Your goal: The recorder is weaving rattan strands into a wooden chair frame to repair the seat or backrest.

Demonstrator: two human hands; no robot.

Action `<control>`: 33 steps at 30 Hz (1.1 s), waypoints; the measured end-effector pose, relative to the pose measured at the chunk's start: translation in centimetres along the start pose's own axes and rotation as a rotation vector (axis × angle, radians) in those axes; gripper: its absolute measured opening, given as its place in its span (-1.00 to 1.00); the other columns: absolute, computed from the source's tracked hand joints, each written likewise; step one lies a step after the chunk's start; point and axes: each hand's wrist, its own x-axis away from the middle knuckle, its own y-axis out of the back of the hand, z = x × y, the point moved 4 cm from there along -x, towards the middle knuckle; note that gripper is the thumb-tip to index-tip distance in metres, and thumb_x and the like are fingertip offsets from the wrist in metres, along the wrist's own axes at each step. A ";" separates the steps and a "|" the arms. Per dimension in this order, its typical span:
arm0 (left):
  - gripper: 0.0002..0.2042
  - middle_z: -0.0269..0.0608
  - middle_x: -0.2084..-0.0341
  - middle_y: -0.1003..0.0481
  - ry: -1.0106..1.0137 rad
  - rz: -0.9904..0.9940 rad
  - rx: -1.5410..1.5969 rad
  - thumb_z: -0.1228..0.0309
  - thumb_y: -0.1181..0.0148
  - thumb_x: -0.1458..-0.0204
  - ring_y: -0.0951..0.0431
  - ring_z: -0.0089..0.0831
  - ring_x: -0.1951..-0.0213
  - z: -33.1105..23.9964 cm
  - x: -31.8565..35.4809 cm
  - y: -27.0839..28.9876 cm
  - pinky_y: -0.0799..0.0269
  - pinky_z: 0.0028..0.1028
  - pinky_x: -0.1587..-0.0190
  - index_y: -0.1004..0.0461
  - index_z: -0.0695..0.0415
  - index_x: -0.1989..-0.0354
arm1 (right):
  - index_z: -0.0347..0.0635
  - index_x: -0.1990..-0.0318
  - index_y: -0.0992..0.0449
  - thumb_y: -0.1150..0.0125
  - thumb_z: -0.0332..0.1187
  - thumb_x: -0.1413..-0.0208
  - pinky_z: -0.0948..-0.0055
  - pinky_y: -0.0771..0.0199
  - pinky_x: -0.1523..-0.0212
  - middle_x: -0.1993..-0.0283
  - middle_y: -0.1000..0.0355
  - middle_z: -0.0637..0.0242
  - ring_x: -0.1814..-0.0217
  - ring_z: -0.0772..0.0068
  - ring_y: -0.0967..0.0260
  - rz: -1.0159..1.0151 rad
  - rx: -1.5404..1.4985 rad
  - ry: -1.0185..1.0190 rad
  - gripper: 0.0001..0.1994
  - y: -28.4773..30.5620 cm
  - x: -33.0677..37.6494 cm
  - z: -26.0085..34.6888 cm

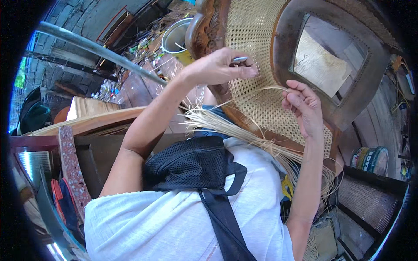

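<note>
A carved wooden chair frame (203,32) lies tilted in front of me, its woven cane panel (252,32) under both hands. My left hand (222,67) is closed above the panel's left part. A short silver metal piece (239,59) shows between its fingers; the rest is hidden, so I cannot tell its kind. My right hand (305,102) pinches a thin cane strand (273,88) between thumb and fingers. That strand reaches left over the weave. A loose bundle of pale cane strands (230,128) lies across my lap, below the panel.
The chair's seat frame (285,48), with an open middle, adjoins the panel at the right. A bucket (178,37) stands beyond my left forearm, near a metal pole (96,48) and scattered litter. A round can (370,160) and a dark-framed cane panel (363,200) are at right.
</note>
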 end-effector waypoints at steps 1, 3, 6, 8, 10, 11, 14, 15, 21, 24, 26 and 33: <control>-0.69 -0.33 0.39 -0.58 0.008 0.002 0.006 0.19 -0.20 -0.10 -0.47 -0.68 0.40 0.0 0.4 -0.1 -0.39 -0.60 0.33 -0.56 0.17 0.15 | -0.28 -0.04 -0.43 -0.25 -0.46 -0.08 0.58 -0.47 0.27 0.22 -0.53 0.27 0.31 0.62 -0.44 -0.001 -0.002 -0.009 -0.65 -0.4 0.1 -0.4; -0.61 -0.21 0.33 -0.59 0.032 0.376 0.154 0.14 -0.21 -0.08 -0.54 -0.51 0.29 -0.9 1.7 -2.4 -0.44 -0.47 0.20 -0.52 0.13 0.01 | -0.28 -0.03 -0.44 -0.23 -0.48 -0.09 0.60 -0.45 0.26 0.16 -0.52 0.29 0.26 0.65 -0.42 -0.106 0.065 0.014 -0.67 -0.5 0.3 -1.4; -0.63 -0.07 0.41 -0.59 -0.072 0.359 -0.334 0.14 -0.13 -0.11 -0.60 -0.29 0.37 1.2 3.0 -6.3 -0.46 -0.34 0.28 -0.52 0.19 0.09 | -0.28 -0.02 -0.44 -0.23 -0.49 -0.09 0.61 -0.43 0.24 0.13 -0.49 0.32 0.21 0.66 -0.40 -0.060 0.099 0.014 -0.68 -0.1 0.7 -2.0; -0.67 -0.07 0.41 -0.58 0.082 0.396 -0.483 0.16 -0.12 -0.13 -0.60 -0.27 0.40 0.5 3.2 -6.3 -0.45 -0.35 0.31 -0.54 0.20 0.16 | -0.28 0.00 -0.46 -0.23 -0.49 -0.09 0.61 -0.43 0.24 0.16 -0.50 0.33 0.23 0.66 -0.40 -0.083 0.159 0.043 -0.70 0.6 1.4 -1.8; -0.66 -0.07 0.45 -0.58 0.270 0.687 -0.223 0.13 -0.11 -0.12 -0.60 -0.28 0.37 1.5 3.8 -6.1 -0.43 -0.32 0.31 -0.56 0.19 0.24 | -0.29 0.02 -0.47 -0.22 -0.49 -0.10 0.62 -0.42 0.23 0.20 -0.50 0.34 0.24 0.66 -0.40 -0.101 0.221 0.070 -0.73 1.2 2.3 -1.7; -0.66 -0.07 0.45 -0.58 0.266 0.694 -0.221 0.13 -0.11 -0.12 -0.60 -0.28 0.37 1.1 3.9 -5.9 -0.43 -0.32 0.31 -0.56 0.19 0.24 | -0.28 0.05 -0.50 -0.21 -0.48 -0.10 0.61 -0.42 0.22 0.21 -0.50 0.36 0.23 0.64 -0.40 -0.093 0.261 0.030 -0.76 1.8 3.1 -2.0; -0.72 -0.14 0.52 -0.56 0.074 0.654 -0.224 0.20 -0.18 -0.06 -0.57 -0.30 0.45 1.0 4.2 -4.9 -0.41 -0.38 0.37 -0.57 0.20 0.28 | -0.28 0.13 -0.54 -0.21 -0.48 -0.09 0.59 -0.40 0.20 0.25 -0.50 0.38 0.24 0.62 -0.39 -0.023 0.391 -0.040 -0.81 0.4 4.5 -2.1; -0.72 -0.14 0.52 -0.56 0.062 0.665 -0.217 0.20 -0.18 -0.06 -0.57 -0.30 0.45 0.7 4.0 -5.0 -0.41 -0.38 0.37 -0.57 0.20 0.28 | -0.30 0.18 -0.56 -0.21 -0.49 -0.07 0.58 -0.39 0.20 0.28 -0.49 0.39 0.25 0.61 -0.39 0.033 0.487 -0.074 -0.84 -0.8 5.1 -2.2; -0.75 -0.10 0.57 -0.53 0.060 0.578 -0.270 0.27 -0.21 -0.03 -0.49 -0.37 0.56 -2.6 0.8 -3.8 -0.37 -0.37 0.45 -0.56 0.25 0.35 | -0.36 0.20 -0.54 -0.18 -0.46 -0.07 0.50 -0.39 0.27 0.40 -0.48 0.30 0.35 0.54 -0.38 0.160 0.604 -0.130 -0.83 -4.2 5.5 -4.5; -0.78 -0.24 0.63 -0.52 0.132 0.513 -0.202 0.34 -0.26 0.00 -0.42 -0.59 0.58 -2.1 0.2 2.5 -0.33 -0.48 0.51 -0.58 0.30 0.35 | -0.35 0.26 -0.57 -0.19 -0.45 -0.09 0.53 -0.38 0.27 0.38 -0.50 0.34 0.33 0.59 -0.37 0.036 0.457 -0.239 -0.86 -0.2 5.6 -6.1; -0.80 -0.31 0.58 -0.54 0.129 0.411 -0.314 0.35 -0.28 0.00 -0.46 -0.65 0.55 -2.9 0.4 7.9 -0.38 -0.58 0.50 -0.61 0.26 0.35 | -0.35 0.27 -0.57 -0.20 -0.44 -0.10 0.54 -0.37 0.26 0.37 -0.50 0.36 0.32 0.60 -0.37 -0.018 0.379 -0.285 -0.86 0.8 5.7 -7.3; -0.85 -0.38 0.53 -0.45 0.203 0.036 -0.772 0.36 -0.30 0.00 -0.44 -0.61 0.50 -8.3 2.4 19.8 -0.34 -0.58 0.43 -0.49 0.16 0.44 | -0.32 0.28 -0.56 -0.21 -0.37 -0.16 0.63 -0.38 0.29 0.41 -0.44 0.44 0.33 0.69 -0.35 -0.043 0.201 -0.284 -0.84 2.7 6.2 -9.8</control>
